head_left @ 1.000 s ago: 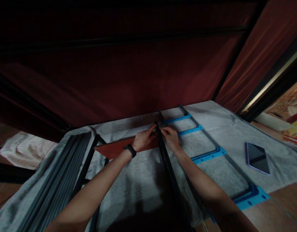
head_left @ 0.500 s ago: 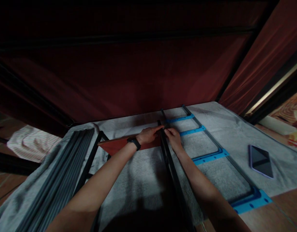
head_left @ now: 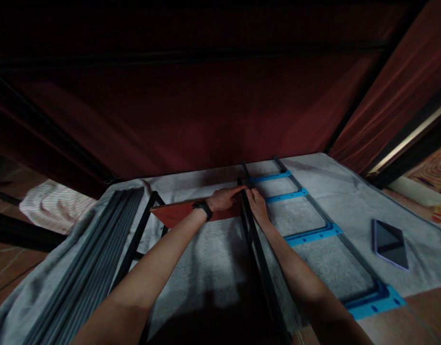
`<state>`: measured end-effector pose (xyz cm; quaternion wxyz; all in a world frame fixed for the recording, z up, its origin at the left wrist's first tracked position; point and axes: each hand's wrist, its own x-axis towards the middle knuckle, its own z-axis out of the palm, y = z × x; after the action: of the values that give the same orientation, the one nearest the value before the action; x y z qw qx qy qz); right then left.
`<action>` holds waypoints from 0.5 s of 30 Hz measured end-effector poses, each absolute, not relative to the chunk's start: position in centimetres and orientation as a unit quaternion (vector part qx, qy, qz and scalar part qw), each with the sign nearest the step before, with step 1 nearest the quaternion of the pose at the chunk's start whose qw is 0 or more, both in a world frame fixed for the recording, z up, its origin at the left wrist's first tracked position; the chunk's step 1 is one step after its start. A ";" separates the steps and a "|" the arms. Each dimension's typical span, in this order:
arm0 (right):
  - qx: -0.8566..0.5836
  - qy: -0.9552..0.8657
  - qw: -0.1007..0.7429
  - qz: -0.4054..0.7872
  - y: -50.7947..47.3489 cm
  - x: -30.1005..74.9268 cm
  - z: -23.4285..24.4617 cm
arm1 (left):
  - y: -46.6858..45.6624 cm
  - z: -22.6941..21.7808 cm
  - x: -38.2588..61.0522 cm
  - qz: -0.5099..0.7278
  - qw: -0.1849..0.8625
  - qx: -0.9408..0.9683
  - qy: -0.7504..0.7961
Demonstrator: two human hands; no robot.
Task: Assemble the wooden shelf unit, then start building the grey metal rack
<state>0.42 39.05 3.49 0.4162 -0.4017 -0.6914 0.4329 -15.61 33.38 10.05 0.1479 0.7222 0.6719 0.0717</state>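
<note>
Left hand [head_left: 222, 199]: index finger straight over black bar [head_left: 262, 261], hold unclear
Right hand [head_left: 256, 205]: fingers bent close beside bar, hold unclear

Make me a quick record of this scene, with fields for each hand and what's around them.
Left hand: at the far end of a long black frame; black wristwatch worn
Right hand: at that same end, on the right side; exact grip unclear
By left hand: reddish-brown flat board
Left side: long grey tubes, side by side
Right side: bright-blue flat strips on grey rods; dark-screened phone
Underneath: grey fabric blanket
Behind: dark-red panel
</note>
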 end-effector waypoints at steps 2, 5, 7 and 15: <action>-0.394 -0.682 0.433 0.438 39.0 0.4 3.3 | 33.3 10.2 -15.6 0.060 0.141 0.722 0.675; -0.387 -0.660 0.461 0.450 39.0 0.4 2.9 | 32.9 10.3 -15.5 0.057 0.126 0.725 0.674; -0.377 -0.656 0.461 0.463 39.1 0.4 2.6 | 32.6 10.3 -15.4 0.066 0.116 0.720 0.681; -0.400 -0.683 0.419 0.445 39.4 0.4 3.1 | 32.5 10.1 -14.8 0.040 0.073 0.710 0.700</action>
<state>0.39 39.42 3.05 0.4186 -0.4001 -0.6834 0.4446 -14.83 32.54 10.07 0.0729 0.7095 0.6997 0.0402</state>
